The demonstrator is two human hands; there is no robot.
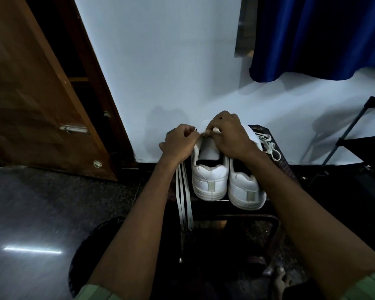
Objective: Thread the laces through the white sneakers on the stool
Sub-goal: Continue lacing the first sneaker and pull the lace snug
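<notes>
Lacing the left sneaker (210,172) on the stool (271,219)

Both hands work over its eyelets, heel toward the person. Left hand (179,142) pinches the lace (184,204), whose tails hang straight down beside it; right hand (230,135) pinches the lace tip nearest the eyelets.

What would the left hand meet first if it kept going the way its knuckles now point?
Probably the right hand: the left hand, pinching the white flat lace, points right across the left white sneaker. Depth is unclear.
</notes>
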